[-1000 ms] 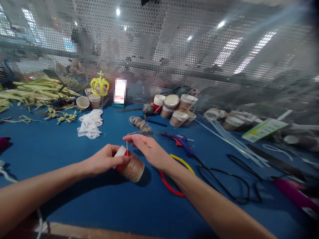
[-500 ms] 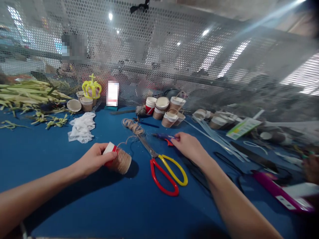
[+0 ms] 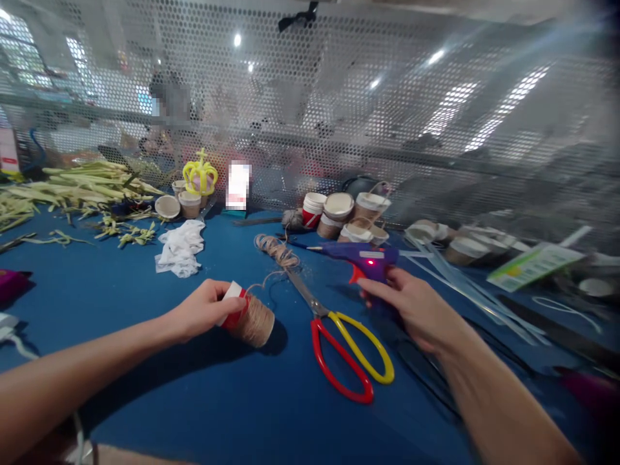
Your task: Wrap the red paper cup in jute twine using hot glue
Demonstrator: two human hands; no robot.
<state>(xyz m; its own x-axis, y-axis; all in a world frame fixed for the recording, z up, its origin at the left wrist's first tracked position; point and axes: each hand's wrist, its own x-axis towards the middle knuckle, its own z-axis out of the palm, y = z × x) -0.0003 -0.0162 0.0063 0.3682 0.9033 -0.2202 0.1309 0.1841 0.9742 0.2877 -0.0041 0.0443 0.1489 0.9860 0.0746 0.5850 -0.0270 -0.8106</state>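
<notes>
A small red and white paper cup [image 3: 255, 320], partly wrapped in brown twine, lies tilted in my left hand [image 3: 208, 310], whose fingers are closed round its white and red end. Twine runs from the cup to a loose coil [image 3: 278, 250] behind it. My right hand [image 3: 411, 300] grips a purple glue gun [image 3: 371, 253] with an orange trigger; its red light is lit and its nozzle points left. Between my hands lie scissors [image 3: 317, 309] with one red and one yellow handle, their blades reaching to the coil.
Wrapped cups [image 3: 339, 206] stand at the back before a perforated metal screen [image 3: 290, 97]. White cloth [image 3: 181, 248], a yellow crown [image 3: 200, 175] and plant stalks [image 3: 92, 184] are at the left. Clear glue sticks [image 3: 465, 284] and a green-labelled packet [image 3: 535, 266] lie right.
My right hand has lifted the glue gun off the table and turned it upright, with its light now showing. The whole view has shifted, so things appear further right. My left hand still holds the cup.
</notes>
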